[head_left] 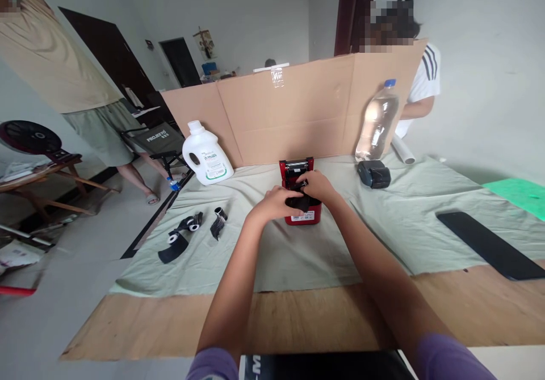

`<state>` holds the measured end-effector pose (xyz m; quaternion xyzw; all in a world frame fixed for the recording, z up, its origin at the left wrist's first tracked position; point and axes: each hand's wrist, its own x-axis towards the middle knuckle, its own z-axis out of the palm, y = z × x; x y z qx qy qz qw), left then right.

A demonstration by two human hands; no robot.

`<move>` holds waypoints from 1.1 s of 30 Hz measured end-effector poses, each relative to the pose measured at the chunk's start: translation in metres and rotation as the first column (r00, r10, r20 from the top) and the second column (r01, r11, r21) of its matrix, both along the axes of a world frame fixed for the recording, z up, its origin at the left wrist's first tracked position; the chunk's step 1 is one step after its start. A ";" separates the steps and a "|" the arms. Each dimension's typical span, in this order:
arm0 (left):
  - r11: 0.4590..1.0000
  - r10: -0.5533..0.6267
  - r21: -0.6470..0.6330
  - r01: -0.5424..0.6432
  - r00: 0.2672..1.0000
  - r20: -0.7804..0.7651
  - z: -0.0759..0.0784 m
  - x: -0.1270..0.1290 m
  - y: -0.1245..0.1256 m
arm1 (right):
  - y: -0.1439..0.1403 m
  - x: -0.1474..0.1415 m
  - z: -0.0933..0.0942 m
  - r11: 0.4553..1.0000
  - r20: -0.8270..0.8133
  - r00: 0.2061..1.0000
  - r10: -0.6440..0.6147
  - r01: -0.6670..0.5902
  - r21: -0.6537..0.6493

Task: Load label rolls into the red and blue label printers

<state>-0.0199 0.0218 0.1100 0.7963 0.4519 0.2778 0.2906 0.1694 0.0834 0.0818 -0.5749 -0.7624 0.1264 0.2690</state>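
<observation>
While both hands are meeting at frame centre, the left hand (276, 203) is curling its fingers over a black ribbon roll (298, 202) | right hand (315, 185) is pinching the same roll from above | red label printer (300, 190) is standing on the green cloth (383, 221), its open top facing the cardboard screen (298, 107), long axis upright.

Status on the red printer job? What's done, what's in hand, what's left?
Done: the red printer sits on the cloth with its top open. In hand: left hand and right hand press a black ribbon piece onto it. Left: that piece isn't seated, the top isn't closed, and two loose black ribbon rolls lie to the left.
</observation>
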 end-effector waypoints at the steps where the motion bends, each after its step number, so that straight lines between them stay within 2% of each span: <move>1: 1.000 0.014 0.007 -0.014 0.999 -0.045 -0.001 0.003 -0.002 | 0.001 0.001 -0.001 1.000 -0.033 0.999 -0.015 0.015 0.000; 6: 0.998 -0.033 0.044 0.041 0.985 -0.170 -0.002 0.009 -0.009 | 0.008 0.008 -0.008 0.998 -0.223 0.974 -0.050 0.038 -0.058; 9: 0.997 0.000 0.079 0.015 0.982 -0.190 -0.001 0.010 -0.010 | 0.011 0.009 -0.016 0.992 -0.331 0.941 -0.072 0.033 -0.122; 13: 0.994 0.028 0.114 -0.001 0.972 -0.232 0.000 0.014 -0.011 | 0.014 0.011 -0.022 0.990 -0.409 0.907 -0.097 0.045 -0.134; 17: 0.983 0.072 0.183 -0.020 0.957 -0.281 0.002 0.018 -0.012 | 0.020 0.021 -0.017 0.983 -0.466 0.867 -0.174 0.124 -0.137; 19: 0.976 0.091 0.215 -0.030 0.955 -0.281 0.004 0.018 -0.012 | 0.023 0.025 -0.012 0.976 -0.528 0.820 -0.219 0.195 -0.102; 21: 0.968 0.124 0.240 -0.067 0.965 -0.229 0.006 0.018 -0.012 | 0.023 0.027 -0.008 0.977 -0.645 0.740 -0.191 0.204 -0.056; 23: 0.959 0.164 0.259 -0.117 0.973 -0.164 0.007 0.017 -0.010 | 0.019 0.026 -0.008 0.987 -0.750 0.650 -0.125 0.158 -0.028; 25: 0.950 0.191 0.272 -0.152 0.974 -0.123 0.007 0.016 -0.008 | 0.011 0.026 -0.012 0.993 -0.793 0.603 -0.085 0.113 -0.020; 27: 0.946 0.203 0.275 -0.172 0.975 -0.088 0.006 0.014 -0.005 | 0.000 0.028 -0.021 0.994 -0.790 0.609 -0.063 0.107 0.004; 31: 0.949 0.200 0.241 -0.205 0.979 0.045 -0.001 0.011 0.006 | -0.018 0.031 -0.042 0.994 -0.717 0.696 -0.040 0.100 0.041; 33: 0.953 0.201 0.203 -0.226 0.970 0.138 -0.009 0.011 0.014 | -0.021 0.030 -0.050 0.997 -0.733 0.678 -0.061 0.079 -0.009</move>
